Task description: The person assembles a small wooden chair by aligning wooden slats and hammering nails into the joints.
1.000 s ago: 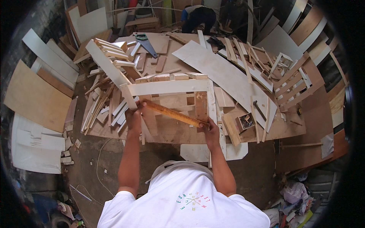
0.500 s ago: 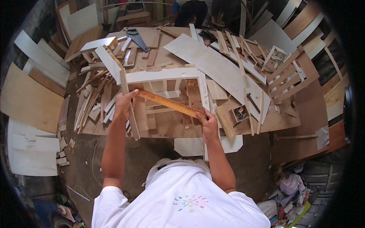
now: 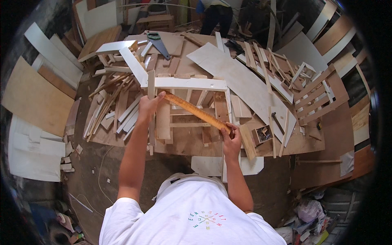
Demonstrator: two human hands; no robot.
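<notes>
My left hand (image 3: 150, 107) grips the upper left end of an orange-brown wooden strip (image 3: 195, 111). Its lower right end is between the thumb and fingers of my right hand (image 3: 232, 141). The strip slants above a wooden frame (image 3: 190, 83) with a white top rail, and small dark marks run along its edge. Close by my left hand is the frame's narrow left upright (image 3: 151, 130). Inside the frame a brown board (image 3: 221, 107) and some crosspieces show. Whether the strip touches the frame I cannot tell.
A handsaw (image 3: 158, 45) lies on the worktable (image 3: 183, 150). Long wood offcuts (image 3: 110, 102) are piled left, a white board (image 3: 237, 81) right. A hammer (image 3: 278, 121) lies near a small open box (image 3: 263, 134). A person (image 3: 217, 18) stands behind the table.
The view has shifted, so the table appears farther right and slightly lower. Both hands still hold the strip, which slopes more steeply, its left end nearer the frame's top rail.
</notes>
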